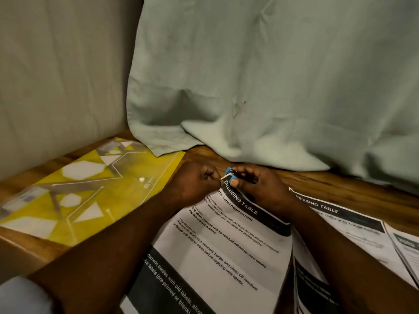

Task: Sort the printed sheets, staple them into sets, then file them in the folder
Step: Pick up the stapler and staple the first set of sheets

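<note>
Just below the centre of the frame the two hands meet over the top corner of a printed sheet. The right hand (pixel 256 186) is curled around a small blue stapler (pixel 229 173), thumb pressed under it, with the stapler's mouth sitting on the sheet's corner. The left hand (pixel 197 180) is closed in a loose fist, its fingertips pinching that same corner right beside the stapler. The sheet (pixel 217 250) — headed "DRESSING TABLE" on a black band, with lines of bold text beneath — runs from the hands down toward the lower middle of the frame, and more paper edges show under it, though how many I cannot tell. To the right, partly under the right forearm, lie other printed sheets (pixel 353 225) with similar dark headers, spread toward the lower right edge. At the left of the frame a yellow folder (pixel 86 196) with white and grey geometric shapes lies flat on the wooden surface (pixel 340 189), well apart from the sheets. Behind everything, pale green cloth (pixel 260 87) hangs down and bunches onto the surface.
</note>
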